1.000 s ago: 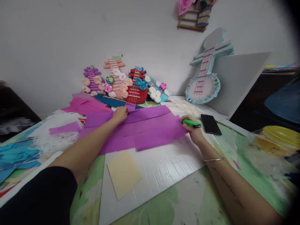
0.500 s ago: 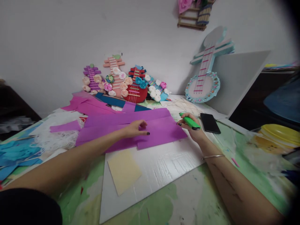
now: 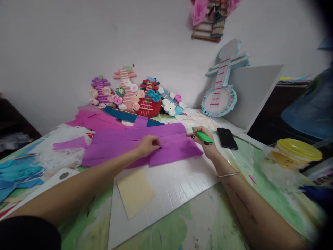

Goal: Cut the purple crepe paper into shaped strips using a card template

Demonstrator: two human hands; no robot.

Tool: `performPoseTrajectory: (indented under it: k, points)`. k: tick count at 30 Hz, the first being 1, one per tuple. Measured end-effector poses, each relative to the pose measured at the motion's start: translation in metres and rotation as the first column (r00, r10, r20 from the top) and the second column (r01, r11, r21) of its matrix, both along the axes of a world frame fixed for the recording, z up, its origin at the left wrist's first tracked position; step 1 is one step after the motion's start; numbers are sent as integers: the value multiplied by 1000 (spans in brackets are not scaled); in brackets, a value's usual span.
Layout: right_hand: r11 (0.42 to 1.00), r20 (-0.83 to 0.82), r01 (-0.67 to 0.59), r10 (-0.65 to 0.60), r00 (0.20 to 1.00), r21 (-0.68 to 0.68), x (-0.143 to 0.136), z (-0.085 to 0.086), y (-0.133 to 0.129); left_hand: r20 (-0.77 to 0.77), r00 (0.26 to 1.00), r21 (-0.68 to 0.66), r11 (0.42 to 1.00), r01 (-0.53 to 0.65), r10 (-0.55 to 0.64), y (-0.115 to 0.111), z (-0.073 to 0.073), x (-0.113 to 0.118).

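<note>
Several sheets of purple paper (image 3: pixel 117 146) lie overlapped across the white board (image 3: pixel 177 191). My left hand (image 3: pixel 149 146) rests over the purple sheets, its thumb and forefinger closed in a pinch at the left part of the smaller upper piece. In my right hand (image 3: pixel 205 140), at the right side of the same piece, is a green utility knife (image 3: pixel 201 135); I cannot make out its blade. The right fingertips are close to the paper. A square of pale yellow paper (image 3: pixel 135 193) lies on the board in front of my left hand.
Behind the sheets stand several decorated toy instruments (image 3: pixel 147 106), with a larger pale blue one (image 3: pixel 220 99) to their right. A black phone (image 3: pixel 227 138) and a yellow-lidded tub (image 3: pixel 299 149) are at the right. White shreds (image 3: pixel 61 152) and blue paper (image 3: pixel 19 170) lie left.
The fingers of my left hand have closed from a looser, spread pose to a pinch on the paper. My right hand keeps the green knife beside the sheet. The camera view has shifted slightly.
</note>
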State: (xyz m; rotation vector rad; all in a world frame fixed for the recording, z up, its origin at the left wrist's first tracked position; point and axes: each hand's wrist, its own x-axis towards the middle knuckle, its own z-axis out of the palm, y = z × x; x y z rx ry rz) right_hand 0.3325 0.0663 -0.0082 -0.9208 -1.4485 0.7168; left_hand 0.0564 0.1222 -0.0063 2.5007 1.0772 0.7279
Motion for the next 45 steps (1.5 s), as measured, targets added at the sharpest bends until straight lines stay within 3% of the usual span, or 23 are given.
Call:
performPoseTrajectory:
  k: [3, 6, 7, 8, 11, 14, 18, 21, 26, 29, 34, 45]
  points:
    - [992, -60, 76, -70, 996, 103, 0, 18, -7, 16, 997, 152, 986, 73, -76, -33, 14, 6]
    - [982, -64, 76, -66, 996, 172, -6, 39, -19, -47, 981, 257, 947, 194, -188, -75, 16, 12]
    - [983, -47, 66, -59, 997, 171, -9, 44, -24, -77, 973, 303, 925, 229, -216, -88, 13, 13]
    - [985, -16, 60, -58, 998, 163, -13, 46, -28, -162, 946, 408, 854, 322, -279, -99, 9, 13]
    - [998, 171, 4, -15, 985, 63, -26, 37, -41, -313, 890, 561, 693, 454, -330, -120, -10, 12]
    - [1000, 412, -1, 13, 911, -30, -36, 10, -56, -328, 885, 601, 649, 466, -331, -128, -25, 8]
    - [991, 608, -16, 93, 789, -131, -40, -21, -74, -258, 914, 612, 679, 406, -313, -132, -33, 4]
    - [989, 659, -32, 122, 742, -147, -40, -28, -79, -243, 912, 588, 697, 410, -331, -133, -36, 0]
    - [988, 736, -108, 153, 660, -109, -40, -25, -80, -315, 876, 491, 727, 480, -366, -135, -38, -6]
    - [980, 772, -168, 186, 608, -104, -36, -22, -80, -374, 858, 395, 776, 492, -354, -138, -36, -8]
    - [975, 832, -175, 209, 513, -137, -32, -20, -79, -423, 832, 270, 827, 493, -358, -140, -33, -11]
    - [970, 821, -174, 238, 518, -171, -31, -20, -76, -314, 854, 239, 836, 494, -416, -138, -36, -14]
